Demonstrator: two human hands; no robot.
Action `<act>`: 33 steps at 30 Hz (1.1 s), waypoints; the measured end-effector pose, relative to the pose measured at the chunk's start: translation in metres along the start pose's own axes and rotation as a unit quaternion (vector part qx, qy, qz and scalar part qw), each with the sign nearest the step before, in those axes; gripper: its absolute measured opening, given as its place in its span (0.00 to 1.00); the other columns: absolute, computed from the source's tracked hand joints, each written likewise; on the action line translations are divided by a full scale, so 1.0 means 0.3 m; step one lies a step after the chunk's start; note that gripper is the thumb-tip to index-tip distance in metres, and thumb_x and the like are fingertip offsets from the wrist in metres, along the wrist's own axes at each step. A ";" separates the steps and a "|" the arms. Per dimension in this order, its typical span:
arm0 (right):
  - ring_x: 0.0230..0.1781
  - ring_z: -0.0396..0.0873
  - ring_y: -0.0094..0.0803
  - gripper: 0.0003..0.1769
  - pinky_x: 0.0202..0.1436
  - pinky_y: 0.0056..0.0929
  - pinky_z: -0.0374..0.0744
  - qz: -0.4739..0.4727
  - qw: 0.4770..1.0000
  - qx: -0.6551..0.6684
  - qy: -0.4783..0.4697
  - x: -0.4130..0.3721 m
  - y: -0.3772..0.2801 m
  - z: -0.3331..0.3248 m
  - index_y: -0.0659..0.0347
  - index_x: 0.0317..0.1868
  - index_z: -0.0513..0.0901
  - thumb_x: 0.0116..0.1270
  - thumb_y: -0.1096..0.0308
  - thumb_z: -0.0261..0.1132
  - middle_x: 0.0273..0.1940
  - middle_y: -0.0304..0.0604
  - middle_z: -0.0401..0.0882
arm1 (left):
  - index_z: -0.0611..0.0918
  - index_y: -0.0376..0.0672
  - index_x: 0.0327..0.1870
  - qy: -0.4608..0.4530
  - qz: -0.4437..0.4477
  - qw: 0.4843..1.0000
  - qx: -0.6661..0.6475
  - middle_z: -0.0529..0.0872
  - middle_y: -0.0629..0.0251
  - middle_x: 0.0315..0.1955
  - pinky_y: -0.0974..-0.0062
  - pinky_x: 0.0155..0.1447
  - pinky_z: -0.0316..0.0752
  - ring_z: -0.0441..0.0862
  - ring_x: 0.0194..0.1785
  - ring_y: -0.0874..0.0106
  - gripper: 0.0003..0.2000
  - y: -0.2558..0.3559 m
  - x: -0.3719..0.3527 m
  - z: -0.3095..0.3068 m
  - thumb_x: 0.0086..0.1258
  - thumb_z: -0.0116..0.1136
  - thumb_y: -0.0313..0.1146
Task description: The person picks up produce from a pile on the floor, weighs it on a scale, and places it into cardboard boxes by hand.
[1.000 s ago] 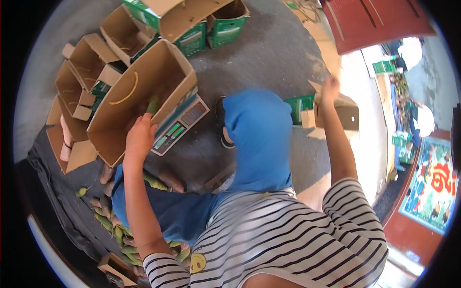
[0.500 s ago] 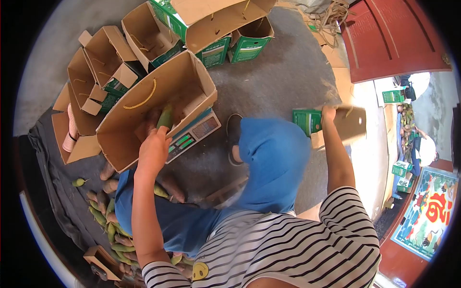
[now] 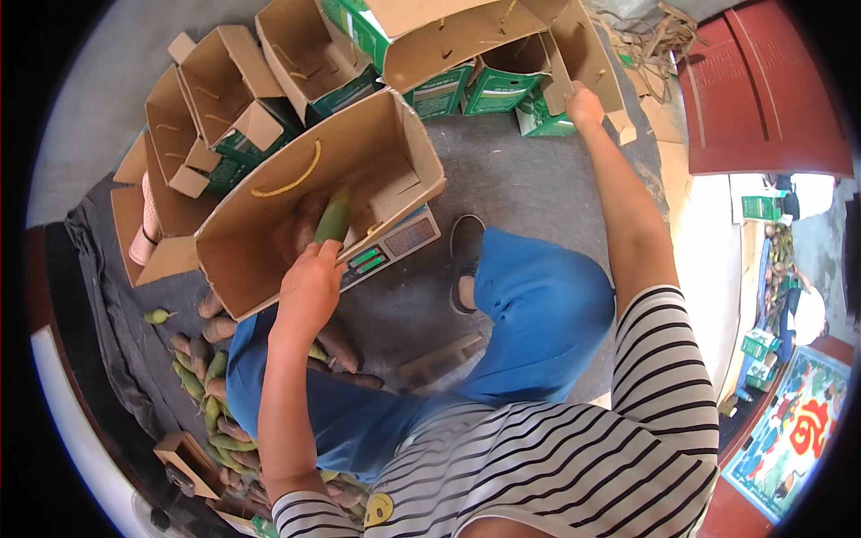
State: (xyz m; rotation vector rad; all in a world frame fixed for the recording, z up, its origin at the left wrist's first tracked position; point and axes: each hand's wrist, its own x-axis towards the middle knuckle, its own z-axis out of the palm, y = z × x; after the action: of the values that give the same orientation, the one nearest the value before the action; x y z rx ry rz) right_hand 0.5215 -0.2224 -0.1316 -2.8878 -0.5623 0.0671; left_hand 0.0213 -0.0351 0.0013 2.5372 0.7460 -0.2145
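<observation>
My left hand (image 3: 311, 285) is wrapped round the end of a green vegetable (image 3: 334, 218), whose far end reaches into a large open cardboard box (image 3: 242, 238). Inside that box lie reddish tubers (image 3: 307, 222), and a yellow cord handle crosses its wall. The box rests on a scale (image 3: 386, 251) with lit green digits. At the upper right, my right hand (image 3: 585, 106) grips the edge of an open green and brown box (image 3: 587, 54), which stands beside other green boxes.
More open boxes (image 3: 215, 85) line the upper left. Vegetables (image 3: 215, 403) lie on dark cloth at lower left. A small box (image 3: 193, 462) is near them. A red door panel (image 3: 762, 90) and a person (image 3: 804, 314) among produce are at right.
My right hand has moved up and away with its box, from the right side to the row of green boxes. My left hand still holds the green vegetable. The view has shifted slightly.
</observation>
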 end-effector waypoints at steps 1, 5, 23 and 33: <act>0.47 0.79 0.49 0.20 0.52 0.44 0.75 -0.008 1.000 0.008 -0.005 -0.003 -0.014 0.000 0.50 0.54 0.77 0.61 0.58 0.58 0.45 0.53 0.81 | 0.74 0.38 0.47 -0.001 -0.003 1.000 0.000 0.78 0.48 0.39 0.57 0.45 0.72 0.77 0.44 0.49 0.11 0.002 0.000 -0.001 0.64 0.54 0.28; 0.49 0.78 0.50 0.22 0.54 0.44 0.74 -0.036 0.999 0.005 -0.012 -0.020 -0.020 -0.019 0.52 0.57 0.75 0.61 0.60 0.58 0.46 0.55 0.80 | 0.74 0.38 0.45 0.004 -0.008 1.000 0.006 0.78 0.48 0.37 0.56 0.45 0.72 0.77 0.43 0.49 0.10 0.002 -0.002 0.001 0.64 0.55 0.29; 0.49 0.76 0.47 0.22 0.52 0.38 0.74 -0.602 0.786 0.005 -0.143 -1.037 -0.851 -0.663 0.63 0.54 0.74 0.61 0.65 0.63 0.49 0.52 0.78 | 0.80 0.40 0.42 0.060 -0.038 0.996 0.060 0.82 0.54 0.38 0.64 0.41 0.80 0.83 0.41 0.58 0.10 0.003 0.033 0.013 0.60 0.56 0.29; 0.44 0.77 0.48 0.17 0.46 0.42 0.75 -0.635 0.760 -0.037 -0.136 -0.959 -0.862 -0.303 0.63 0.50 0.74 0.61 0.68 0.61 0.41 0.52 0.79 | 0.78 0.37 0.48 0.471 -0.087 0.844 -0.243 0.84 0.58 0.40 0.75 0.43 0.77 0.83 0.40 0.71 0.13 -0.255 -0.440 -0.247 0.66 0.56 0.33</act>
State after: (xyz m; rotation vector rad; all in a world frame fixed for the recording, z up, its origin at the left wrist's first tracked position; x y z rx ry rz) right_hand 0.1676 -0.1127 0.0115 -1.9202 -2.4032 0.2464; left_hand -0.1300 -0.0043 0.0714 1.9633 1.1809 1.1072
